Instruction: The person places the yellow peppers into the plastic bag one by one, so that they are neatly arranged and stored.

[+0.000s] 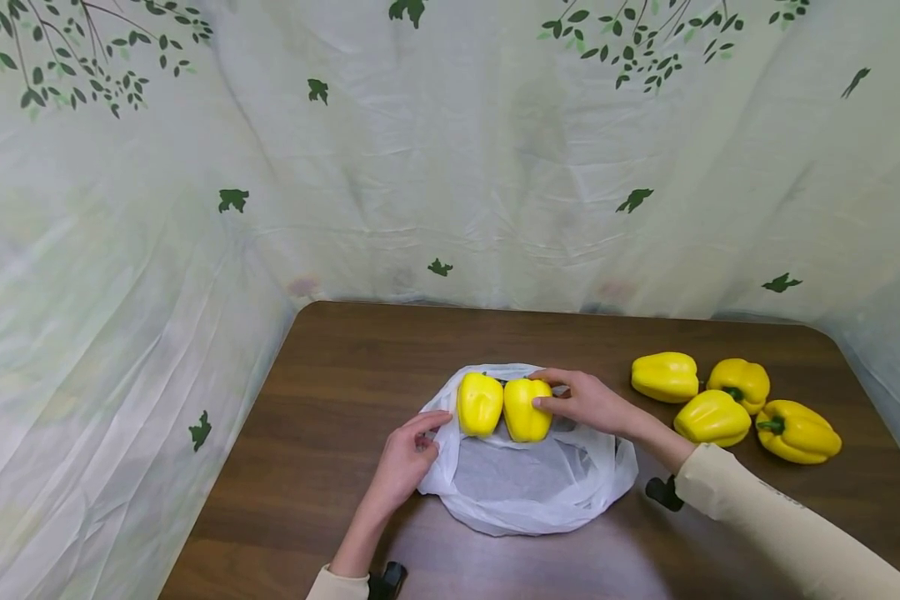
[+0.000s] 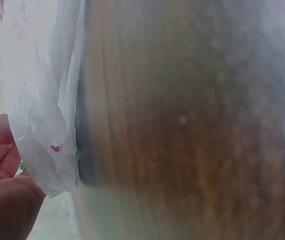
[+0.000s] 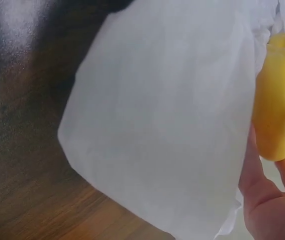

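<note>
A white plastic bag [image 1: 525, 500] lies on the table with its mouth spread wide. Two yellow bell peppers sit side by side at its far part, a left pepper [image 1: 480, 405] and a right pepper [image 1: 527, 410]. My right hand [image 1: 588, 404] grips the right pepper between thumb and fingers; the right wrist view shows this pepper [image 3: 278, 100] beside the bag's side [image 3: 157, 115]. At the bag's left rim, my left hand [image 1: 407, 457] holds the plastic. In the left wrist view, the bag [image 2: 45, 100] partly hides the fingers of that hand [image 2: 5, 180].
Several more yellow bell peppers [image 1: 711, 418] lie grouped on the right of the brown wooden table [image 1: 330, 375]. A pale curtain [image 1: 495, 167] with leaf prints hangs behind the table and at its sides. Dark wrist devices sit below both hands.
</note>
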A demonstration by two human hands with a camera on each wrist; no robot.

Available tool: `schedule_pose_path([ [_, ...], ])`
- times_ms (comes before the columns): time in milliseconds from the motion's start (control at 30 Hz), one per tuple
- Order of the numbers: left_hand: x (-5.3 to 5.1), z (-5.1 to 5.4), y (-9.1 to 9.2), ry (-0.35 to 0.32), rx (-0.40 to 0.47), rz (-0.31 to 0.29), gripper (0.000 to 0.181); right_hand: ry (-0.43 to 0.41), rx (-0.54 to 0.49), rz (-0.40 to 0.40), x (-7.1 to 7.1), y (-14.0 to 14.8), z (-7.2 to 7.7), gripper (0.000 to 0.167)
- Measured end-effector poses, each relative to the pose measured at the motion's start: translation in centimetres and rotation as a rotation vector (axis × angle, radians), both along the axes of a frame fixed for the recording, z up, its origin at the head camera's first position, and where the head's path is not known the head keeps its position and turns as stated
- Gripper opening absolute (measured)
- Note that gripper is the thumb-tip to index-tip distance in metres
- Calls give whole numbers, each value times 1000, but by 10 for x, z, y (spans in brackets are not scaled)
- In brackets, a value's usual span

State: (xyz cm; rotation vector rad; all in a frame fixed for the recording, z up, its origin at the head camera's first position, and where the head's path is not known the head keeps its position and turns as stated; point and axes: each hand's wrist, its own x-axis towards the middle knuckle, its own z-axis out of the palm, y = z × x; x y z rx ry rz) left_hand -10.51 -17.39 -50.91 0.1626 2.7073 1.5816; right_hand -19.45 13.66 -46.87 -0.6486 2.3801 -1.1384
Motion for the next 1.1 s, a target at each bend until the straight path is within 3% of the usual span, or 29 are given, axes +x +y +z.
schedule_pose_path([
  [233, 0, 0, -1, 5, 12, 3, 41, -8, -1, -38, 2, 0, -1, 53],
  [700, 0, 2, -3, 4, 23, 13, 43, -118, -75, -100, 8, 7, 1, 62],
  [1100, -1, -2, -2, 51, 68, 18, 45, 22, -81, -129, 19, 17, 6, 49],
])
